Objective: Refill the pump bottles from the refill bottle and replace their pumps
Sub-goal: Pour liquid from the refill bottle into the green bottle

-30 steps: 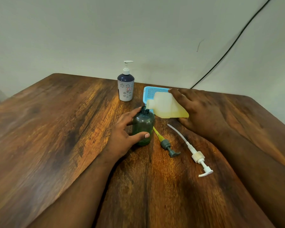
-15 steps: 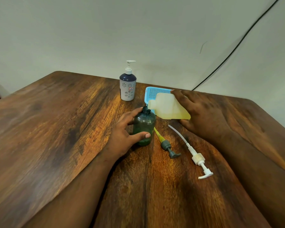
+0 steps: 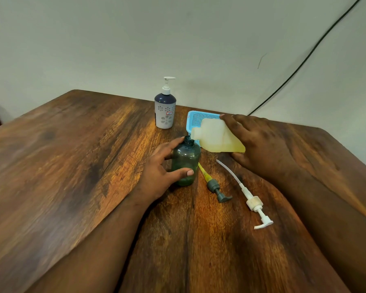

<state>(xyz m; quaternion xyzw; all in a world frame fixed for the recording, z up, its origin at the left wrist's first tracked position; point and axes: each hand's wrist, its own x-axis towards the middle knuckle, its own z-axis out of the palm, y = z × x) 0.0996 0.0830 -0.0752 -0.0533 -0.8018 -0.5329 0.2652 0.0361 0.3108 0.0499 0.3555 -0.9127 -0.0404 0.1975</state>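
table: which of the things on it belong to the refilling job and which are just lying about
Part of the job:
- green bottle, steadied by the left hand
- refill bottle, tipped to its mouth by the right hand
- grey pump
- white pump
- white-and-blue pump bottle, pump on

Just lying about:
- blue basket
- black cable on the wall

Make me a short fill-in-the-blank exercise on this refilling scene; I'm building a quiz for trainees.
1. The left hand grips the upright ____ bottle.
2. The right hand tips the refill bottle so that its mouth meets the other bottle's ____.
3. Two loose pumps lie on the table: a grey pump and a ____ pump.
4. The blue-and-white bottle at the back has its pump ____.

Missing words: green; neck; white; on
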